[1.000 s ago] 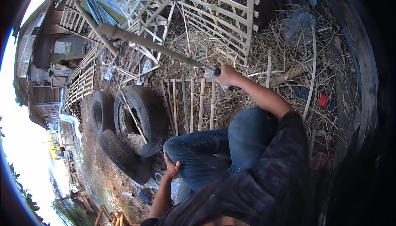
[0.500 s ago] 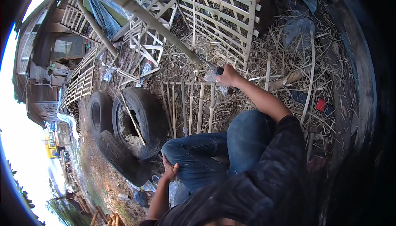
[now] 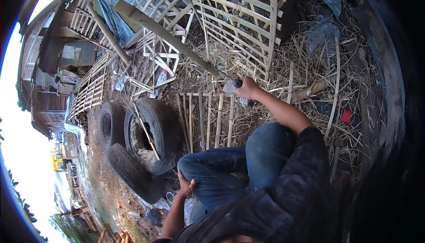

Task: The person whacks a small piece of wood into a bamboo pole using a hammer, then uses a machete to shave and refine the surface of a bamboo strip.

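My right hand (image 3: 249,88) is closed round the black handle (image 3: 238,83) of a knife-like tool. Its narrow metal part (image 3: 226,77) meets the near end of a long bamboo strip (image 3: 164,32), which slants up to the far left. Whether the metal is wedged in the bamboo or just against it I cannot tell. My left hand (image 3: 186,187) lies against my bent knee, thumb apart, other fingers partly hidden, holding nothing.
Bamboo lattice panels (image 3: 237,17) stand ahead, beside a blue tarp (image 3: 117,3). Several old tires (image 3: 166,119) lie at left, a bamboo stick across one. A slatted bamboo frame (image 3: 214,93) lies before my knees. Straw-like shavings (image 3: 310,66) cover the ground at right.
The whole view has shifted slightly, with the scene sitting a little further right and lower. My right hand still grips the handle, and my left hand stays at the knee.
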The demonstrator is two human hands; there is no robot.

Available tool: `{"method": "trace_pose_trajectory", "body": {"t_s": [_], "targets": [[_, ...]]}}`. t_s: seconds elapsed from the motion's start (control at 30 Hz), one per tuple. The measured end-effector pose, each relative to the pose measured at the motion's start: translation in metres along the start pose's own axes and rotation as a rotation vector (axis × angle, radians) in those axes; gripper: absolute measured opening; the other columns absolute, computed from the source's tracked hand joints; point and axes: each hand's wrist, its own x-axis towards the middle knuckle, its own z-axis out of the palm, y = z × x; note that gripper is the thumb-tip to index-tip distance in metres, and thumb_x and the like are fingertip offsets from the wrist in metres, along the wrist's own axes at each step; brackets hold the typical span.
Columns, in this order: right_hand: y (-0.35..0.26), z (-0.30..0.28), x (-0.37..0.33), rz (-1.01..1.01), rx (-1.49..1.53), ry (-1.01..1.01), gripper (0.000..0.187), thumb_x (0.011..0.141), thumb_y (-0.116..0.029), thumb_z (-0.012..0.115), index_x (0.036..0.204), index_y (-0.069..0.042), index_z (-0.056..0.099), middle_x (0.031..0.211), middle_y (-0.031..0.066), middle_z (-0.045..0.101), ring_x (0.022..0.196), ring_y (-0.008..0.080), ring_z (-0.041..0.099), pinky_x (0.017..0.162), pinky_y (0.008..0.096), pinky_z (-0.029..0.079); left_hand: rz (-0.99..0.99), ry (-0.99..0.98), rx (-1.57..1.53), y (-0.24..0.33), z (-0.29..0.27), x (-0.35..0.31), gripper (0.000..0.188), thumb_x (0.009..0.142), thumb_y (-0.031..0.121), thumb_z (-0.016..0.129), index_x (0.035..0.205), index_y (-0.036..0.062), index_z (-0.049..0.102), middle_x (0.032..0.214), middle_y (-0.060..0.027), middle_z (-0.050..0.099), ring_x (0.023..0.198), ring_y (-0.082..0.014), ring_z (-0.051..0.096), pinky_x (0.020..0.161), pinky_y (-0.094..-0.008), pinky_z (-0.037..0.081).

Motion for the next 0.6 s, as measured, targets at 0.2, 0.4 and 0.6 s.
{"method": "trace_pose_trajectory", "body": {"t_s": [0.2, 0.4, 0.6], "targets": [[0.088, 0.011, -0.027, 0.298, -0.227, -0.086, 0.033, 0.066, -0.020, 0.066, 0.082, 0.009, 0.065, 0.079, 0.0263, 0.065, 0.067, 0.0330, 0.067, 0.063, 0.0393, 0.053, -0.001, 0.015, 0.114, 0.012, -0.002, 0.001, 0.115, 0.081, 0.062, 0.056, 0.143, -0.0042, -0.016, 0.149, -0.0271, 0.004, 0.139, -0.0375, 0.011, 0.112, -0.0408, 0.011], [0.052, 0.012, -0.011, 0.266, -0.232, -0.152, 0.038, 0.066, -0.027, 0.065, 0.082, 0.008, 0.066, 0.084, 0.0279, 0.065, 0.082, 0.0366, 0.067, 0.075, 0.0407, 0.053, -0.065, 0.011, 0.014, 0.005, 0.001, 0.000, 0.115, 0.080, 0.058, 0.060, 0.143, -0.0032, -0.014, 0.149, -0.0278, 0.003, 0.140, -0.0367, 0.009, 0.113, -0.0412, 0.011], [0.006, -0.011, -0.002, 0.159, -0.250, -0.046, 0.037, 0.066, -0.029, 0.069, 0.080, 0.005, 0.066, 0.084, 0.0275, 0.065, 0.083, 0.0383, 0.066, 0.075, 0.0430, 0.053, -0.135, 0.011, 0.045, 0.030, -0.001, -0.001, 0.120, 0.076, 0.063, 0.062, 0.145, 0.0004, -0.014, 0.150, -0.0267, 0.003, 0.140, -0.0382, 0.009, 0.113, -0.0434, 0.011]]}}
